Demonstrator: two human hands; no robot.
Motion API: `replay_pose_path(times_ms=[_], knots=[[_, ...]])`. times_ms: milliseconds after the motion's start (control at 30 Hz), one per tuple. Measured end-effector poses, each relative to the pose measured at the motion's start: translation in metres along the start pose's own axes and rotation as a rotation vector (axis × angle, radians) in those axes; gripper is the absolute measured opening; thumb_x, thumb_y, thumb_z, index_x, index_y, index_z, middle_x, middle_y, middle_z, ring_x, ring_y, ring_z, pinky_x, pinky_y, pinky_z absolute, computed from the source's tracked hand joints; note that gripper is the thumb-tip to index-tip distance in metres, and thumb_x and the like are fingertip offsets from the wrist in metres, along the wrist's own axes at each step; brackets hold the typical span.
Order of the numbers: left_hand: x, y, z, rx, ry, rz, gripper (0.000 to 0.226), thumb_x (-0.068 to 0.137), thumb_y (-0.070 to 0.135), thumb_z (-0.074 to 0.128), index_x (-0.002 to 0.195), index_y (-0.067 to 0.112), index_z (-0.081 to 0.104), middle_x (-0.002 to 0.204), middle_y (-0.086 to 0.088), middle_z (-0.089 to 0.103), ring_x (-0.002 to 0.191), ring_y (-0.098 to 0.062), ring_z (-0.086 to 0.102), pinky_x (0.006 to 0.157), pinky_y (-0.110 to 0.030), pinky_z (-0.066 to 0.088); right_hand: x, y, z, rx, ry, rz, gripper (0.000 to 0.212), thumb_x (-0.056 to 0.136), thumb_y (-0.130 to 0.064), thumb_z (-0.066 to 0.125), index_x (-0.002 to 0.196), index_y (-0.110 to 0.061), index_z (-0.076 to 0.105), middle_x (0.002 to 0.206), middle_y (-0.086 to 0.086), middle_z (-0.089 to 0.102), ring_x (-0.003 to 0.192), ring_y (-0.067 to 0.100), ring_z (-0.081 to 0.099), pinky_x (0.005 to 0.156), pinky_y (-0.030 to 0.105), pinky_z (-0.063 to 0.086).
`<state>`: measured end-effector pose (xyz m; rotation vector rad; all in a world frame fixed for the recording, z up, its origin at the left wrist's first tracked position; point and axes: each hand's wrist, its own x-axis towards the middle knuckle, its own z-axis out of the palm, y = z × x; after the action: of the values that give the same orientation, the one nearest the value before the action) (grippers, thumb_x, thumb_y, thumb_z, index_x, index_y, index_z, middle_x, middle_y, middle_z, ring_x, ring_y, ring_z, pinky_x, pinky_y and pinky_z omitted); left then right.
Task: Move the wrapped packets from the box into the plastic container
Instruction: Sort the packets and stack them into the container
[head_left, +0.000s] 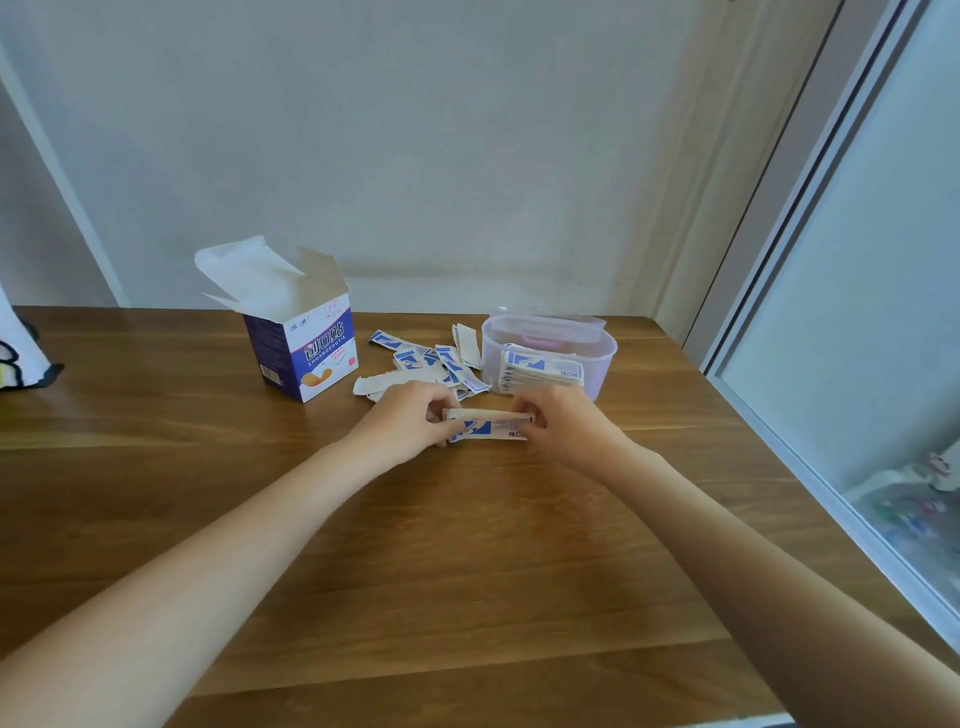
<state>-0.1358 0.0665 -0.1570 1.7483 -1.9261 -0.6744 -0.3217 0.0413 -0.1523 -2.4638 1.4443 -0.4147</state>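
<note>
Both hands pinch one small stack of wrapped packets (488, 425) just above the worktop (467, 545), the left hand (410, 415) closed on its left end and the right hand (563, 418) closed on its right end, so its long axis runs left to right. The plastic container (597, 358) stands just beyond the right hand, nearer that hand; the open box (304, 353) stands off to the left, loose packets (415, 358) lying between.
</note>
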Motion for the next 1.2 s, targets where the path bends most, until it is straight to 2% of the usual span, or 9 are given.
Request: replay_pose_path(times_ms=[200, 400, 500, 667, 733, 900, 967, 1067, 1200], knots=[[-0.008, -0.001, 0.006, 0.011, 0.204, -0.06, 0.021, 0.09, 0.017, 0.059, 0.11, 0.016, 0.06, 0.113, -0.006, 0.068, 0.1, -0.016, 0.063, 0.072, -0.017, 0.045, -0.004, -0.001, 0.008, -0.044, 0.082, -0.05, 0.018, 0.092, -0.013, 0.052, 0.108, -0.012, 0.062, 0.104, 0.008, 0.066, 0.094, 0.023, 0.061, 0.081, 0.037, 0.052], [-0.01, 0.004, 0.004, 0.079, 0.144, 0.0, 0.032, 0.092, 0.019, 0.055, 0.124, 0.019, 0.054, 0.11, -0.004, 0.07, 0.101, -0.014, 0.062, 0.078, -0.019, 0.041, -0.006, 0.002, 0.012, 0.005, 0.08, -0.05, 0.018, 0.091, -0.013, 0.056, 0.106, -0.009, 0.066, 0.099, 0.007, 0.065, 0.087, 0.018, 0.056, 0.08, 0.03, 0.049], [-0.001, 0.012, -0.008, 0.034, 0.168, 0.042, 0.033, 0.091, 0.015, 0.056, 0.124, 0.018, 0.054, 0.097, -0.002, 0.073, 0.082, -0.008, 0.061, 0.065, -0.013, 0.04, -0.003, 0.0, -0.002, 0.079, 0.124, -0.039, 0.015, 0.089, -0.013, 0.059, 0.099, -0.007, 0.068, 0.091, 0.009, 0.068, 0.077, 0.015, 0.056, 0.071, 0.024, 0.046], [0.042, 0.046, -0.034, -0.521, 0.319, -0.08, 0.022, 0.087, 0.009, 0.062, 0.102, 0.011, 0.046, 0.076, -0.003, 0.065, 0.063, -0.012, 0.063, 0.066, -0.025, 0.053, 0.016, -0.004, -0.053, 0.255, 0.489, 0.105, 0.013, 0.086, -0.009, 0.061, 0.098, -0.01, 0.055, 0.079, -0.001, 0.059, 0.072, 0.014, 0.053, 0.068, 0.022, 0.04], [0.06, 0.059, -0.035, -0.434, 0.328, -0.085, 0.016, 0.086, 0.008, 0.062, 0.094, 0.013, 0.048, 0.071, -0.002, 0.063, 0.059, -0.01, 0.06, 0.061, -0.024, 0.051, 0.025, 0.001, -0.063, 0.249, 0.533, 0.161, 0.008, 0.087, -0.005, 0.057, 0.093, -0.01, 0.054, 0.08, 0.004, 0.061, 0.072, 0.017, 0.054, 0.068, 0.026, 0.043], [0.094, 0.078, -0.03, -0.011, 0.245, -0.067, 0.016, 0.082, 0.01, 0.059, 0.071, 0.021, 0.058, 0.069, 0.001, 0.063, 0.064, -0.014, 0.059, 0.062, -0.024, 0.044, 0.053, 0.026, -0.067, 0.114, 0.321, 0.325, 0.02, 0.085, 0.002, 0.048, 0.09, -0.003, 0.066, 0.095, 0.013, 0.067, 0.092, 0.03, 0.061, 0.075, 0.028, 0.045], [0.103, 0.084, -0.028, 0.117, 0.179, -0.08, 0.017, 0.082, 0.007, 0.056, 0.076, 0.02, 0.064, 0.067, 0.002, 0.061, 0.071, -0.018, 0.062, 0.057, -0.023, 0.044, 0.063, 0.032, -0.068, 0.051, 0.188, 0.358, 0.02, 0.085, 0.0, 0.045, 0.084, -0.004, 0.065, 0.092, 0.013, 0.065, 0.088, 0.03, 0.06, 0.071, 0.026, 0.043], [0.113, 0.089, -0.023, 0.248, 0.099, -0.091, 0.016, 0.084, 0.008, 0.055, 0.087, 0.015, 0.07, 0.079, -0.001, 0.066, 0.08, -0.021, 0.066, 0.061, -0.025, 0.047, 0.073, 0.035, -0.067, -0.044, 0.01, 0.376, 0.026, 0.087, -0.003, 0.041, 0.061, -0.008, 0.043, 0.067, 0.007, 0.05, 0.064, 0.023, 0.048, 0.052, 0.025, 0.036], [0.119, 0.087, -0.017, 0.393, -0.017, -0.062, 0.02, 0.085, 0.011, 0.052, 0.097, 0.011, 0.068, 0.09, -0.006, 0.069, 0.086, -0.023, 0.066, 0.07, -0.03, 0.049, 0.076, 0.034, -0.064, -0.094, -0.13, 0.38, 0.023, 0.09, -0.007, 0.043, 0.067, -0.007, 0.044, 0.064, 0.004, 0.043, 0.068, 0.021, 0.044, 0.046, 0.021, 0.029]])
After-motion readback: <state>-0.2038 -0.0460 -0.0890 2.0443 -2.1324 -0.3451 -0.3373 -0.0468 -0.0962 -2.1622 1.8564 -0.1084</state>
